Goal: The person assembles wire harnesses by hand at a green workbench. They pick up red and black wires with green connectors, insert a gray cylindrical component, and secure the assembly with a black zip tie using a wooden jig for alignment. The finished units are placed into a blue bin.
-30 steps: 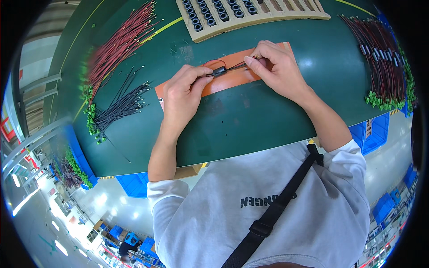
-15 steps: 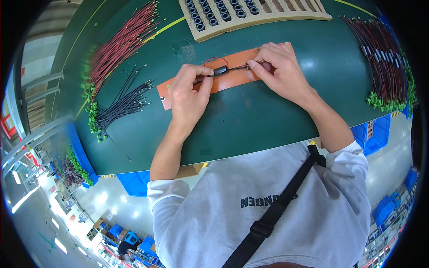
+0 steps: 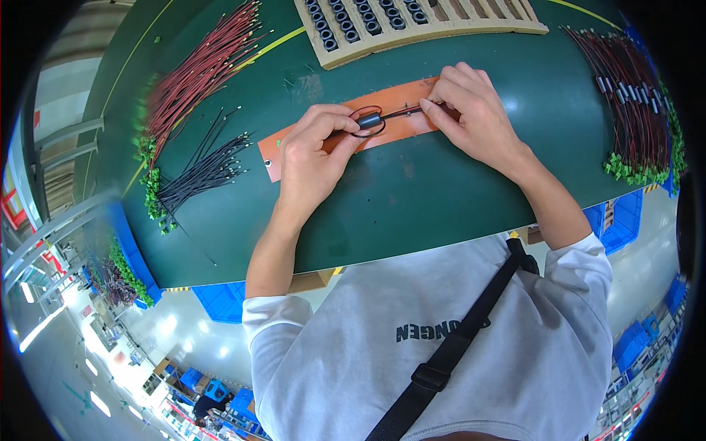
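Between my hands is a black ferrite core point(image 3: 369, 121), a small cylinder with red and black wires looped through and around it. My left hand point(image 3: 318, 143) pinches the left end of the core. The fingers of my right hand point(image 3: 465, 103) are closed on the wires point(image 3: 403, 112) that run out of the core's right side. What lies inside that grip is partly hidden. Under both hands lies a long orange strip point(image 3: 404, 132), slanting up to the right on the green table.
At the far edge stands a tan tray point(image 3: 434, 38) with rows of black ring-like cores. Red wires point(image 3: 202, 70) and black wires point(image 3: 202, 176) with green connectors lie to the left. Finished-looking wire bundles with cores point(image 3: 632, 95) lie at the right edge of the green table point(image 3: 412, 213).
My right hand has shifted slightly right. The core has moved a little to the right, and red and black wire loops now stand out around it.
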`<state>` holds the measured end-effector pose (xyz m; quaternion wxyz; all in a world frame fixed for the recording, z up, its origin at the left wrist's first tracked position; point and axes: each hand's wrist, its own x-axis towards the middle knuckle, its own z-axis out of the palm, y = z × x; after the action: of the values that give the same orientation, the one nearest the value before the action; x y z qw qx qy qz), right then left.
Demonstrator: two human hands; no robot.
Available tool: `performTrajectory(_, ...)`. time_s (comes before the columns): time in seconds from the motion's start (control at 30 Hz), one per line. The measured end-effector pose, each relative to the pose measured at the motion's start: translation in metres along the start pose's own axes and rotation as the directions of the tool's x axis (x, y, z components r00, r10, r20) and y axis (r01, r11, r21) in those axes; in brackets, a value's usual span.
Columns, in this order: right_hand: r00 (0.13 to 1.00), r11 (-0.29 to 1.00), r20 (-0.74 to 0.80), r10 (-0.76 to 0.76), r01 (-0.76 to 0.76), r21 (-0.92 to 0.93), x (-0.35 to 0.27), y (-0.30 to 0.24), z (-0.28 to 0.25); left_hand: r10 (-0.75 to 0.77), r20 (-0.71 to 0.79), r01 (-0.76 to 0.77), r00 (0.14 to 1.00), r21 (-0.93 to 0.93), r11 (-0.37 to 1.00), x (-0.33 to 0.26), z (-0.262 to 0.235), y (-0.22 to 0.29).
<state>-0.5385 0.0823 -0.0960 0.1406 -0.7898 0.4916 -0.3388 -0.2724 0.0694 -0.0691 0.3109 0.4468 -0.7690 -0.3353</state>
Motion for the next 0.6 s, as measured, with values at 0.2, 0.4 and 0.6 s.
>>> performTrajectory(0.2,0.999,0.999,0.031,0.03,-0.031,0.018,-0.001,0.005,-0.003,-0.05,-0.02,0.049,0.999,-0.055,0.997,0.0,0.003,0.0)
performTrajectory(0.4,1.0,1.0,0.018,0.021,-0.022,0.022,-0.003,0.009,-0.006,-0.047,-0.01,0.046,0.999,-0.047,0.998,0.005,0.007,0.003)
performTrajectory(0.6,0.999,0.999,0.012,0.047,-0.047,0.015,-0.007,0.019,-0.014,-0.023,0.039,0.024,0.999,-0.032,0.999,0.007,0.009,-0.005)
